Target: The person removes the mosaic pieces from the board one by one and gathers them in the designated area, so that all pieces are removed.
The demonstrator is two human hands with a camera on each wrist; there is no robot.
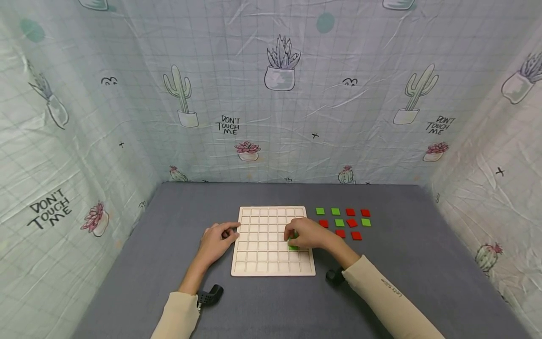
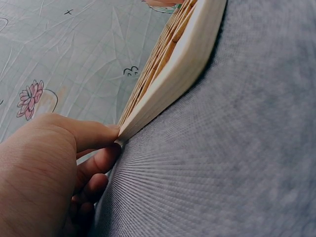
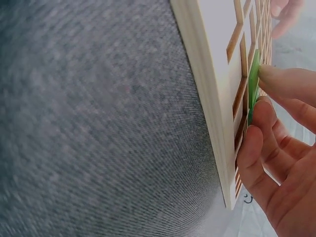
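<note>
A pale wooden grid board (image 1: 262,254) lies flat on the grey table. At its left edge, my left hand (image 1: 216,242) touches the rim with thumb and forefinger; the other fingers curl beneath. The left wrist view shows these fingertips against the edge of the board (image 2: 170,84). Over the right part of the grid, my right hand (image 1: 311,233) pinches a green square tile (image 3: 254,79). Its fingertips are low at the cells. Green shows at two spots by the fingers; whether that is one tile or two I cannot tell.
Right of the board lie several loose square tiles in uneven rows, red ones (image 1: 356,236) and green ones (image 1: 339,222). A patterned cloth (image 1: 279,117) hangs behind the table (image 1: 190,197) and along both sides. Black wrist devices (image 1: 210,295) are on both arms.
</note>
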